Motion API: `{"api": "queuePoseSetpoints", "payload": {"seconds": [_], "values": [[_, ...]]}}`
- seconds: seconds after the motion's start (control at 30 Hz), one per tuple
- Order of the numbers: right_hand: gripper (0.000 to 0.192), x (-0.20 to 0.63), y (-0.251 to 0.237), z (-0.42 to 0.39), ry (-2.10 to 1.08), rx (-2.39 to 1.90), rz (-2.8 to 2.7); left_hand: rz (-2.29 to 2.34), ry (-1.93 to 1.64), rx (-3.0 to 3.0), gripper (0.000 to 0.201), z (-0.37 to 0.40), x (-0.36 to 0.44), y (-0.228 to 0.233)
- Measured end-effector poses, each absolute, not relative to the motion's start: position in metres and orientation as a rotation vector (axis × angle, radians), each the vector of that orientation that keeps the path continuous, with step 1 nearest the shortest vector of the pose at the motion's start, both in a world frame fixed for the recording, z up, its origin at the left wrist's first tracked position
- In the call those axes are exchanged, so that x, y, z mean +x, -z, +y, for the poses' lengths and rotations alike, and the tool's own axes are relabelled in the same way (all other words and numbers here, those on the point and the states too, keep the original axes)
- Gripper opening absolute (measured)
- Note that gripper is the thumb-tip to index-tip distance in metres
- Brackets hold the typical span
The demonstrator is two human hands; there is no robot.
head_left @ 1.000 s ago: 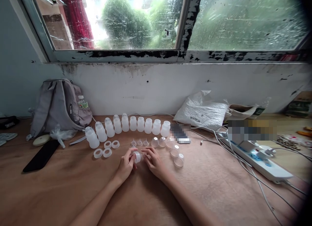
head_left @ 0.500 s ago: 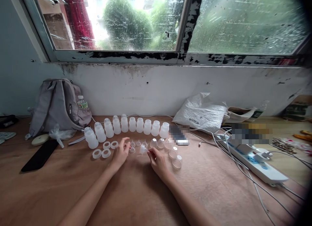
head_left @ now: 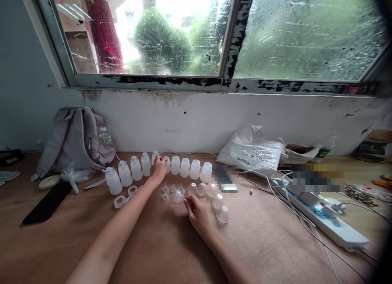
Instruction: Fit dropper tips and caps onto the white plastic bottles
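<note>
A curved row of frosted baby bottles (head_left: 184, 168) stands on the table, the left ones topped with clear caps. My left hand (head_left: 158, 171) is at the middle of the row, its fingers closed around an open-necked bottle (head_left: 167, 164) and partly covering it. Pinched in my right hand (head_left: 196, 212) is a clear plastic cap (head_left: 178, 197), low over the table. Just behind it lie several clear silicone nipples (head_left: 165, 198). To the right are several clear dome caps (head_left: 222, 214). White collar rings (head_left: 119, 201) lie left of my left forearm, which partly hides them.
A grey backpack (head_left: 73, 141), a black pouch (head_left: 45, 204) and a knotted plastic bag (head_left: 75, 176) are at the left. A silver mailer bag (head_left: 252, 151), loose cables and a white power strip (head_left: 343, 231) lie at the right. The wall (head_left: 171, 125) rises behind the bottles.
My left hand has moved forward from beside the nipples and closed on a bottle in the row. My right hand still holds the clear cap in nearly the same place. The view has tilted up slightly.
</note>
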State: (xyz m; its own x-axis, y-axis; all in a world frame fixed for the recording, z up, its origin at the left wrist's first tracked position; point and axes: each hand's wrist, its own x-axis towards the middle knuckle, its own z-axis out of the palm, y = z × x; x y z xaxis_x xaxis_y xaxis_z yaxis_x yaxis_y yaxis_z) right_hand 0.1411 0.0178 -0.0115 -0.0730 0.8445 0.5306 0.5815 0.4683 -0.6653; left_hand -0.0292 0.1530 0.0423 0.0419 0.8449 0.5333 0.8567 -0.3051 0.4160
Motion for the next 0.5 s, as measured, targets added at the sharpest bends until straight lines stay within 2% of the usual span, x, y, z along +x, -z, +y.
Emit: {"api": "queuePoseSetpoints", "payload": {"seconds": [0.07, 0.17, 0.37, 0.5], "values": [[0.023, 0.141, 0.011, 0.018, -0.355, -1.22, -1.745, -1.765, 1.214, -2.207, 0.011, 0.142, -0.033, -0.036], [0.021, 0.14, 0.012, 0.019, -0.365, -1.228, -1.732, -1.674, 1.313, -2.157, 0.014, 0.123, -0.041, -0.027], [0.018, 0.137, 0.013, 0.016, -0.37, -1.217, -1.74, -1.649, 1.423, -2.145, 0.033, 0.119, -0.047, -0.007], [0.019, 0.139, 0.011, 0.015, -0.377, -1.216, -1.733, -1.697, 1.482, -2.13, 0.033, 0.126, -0.048, 0.005]]}}
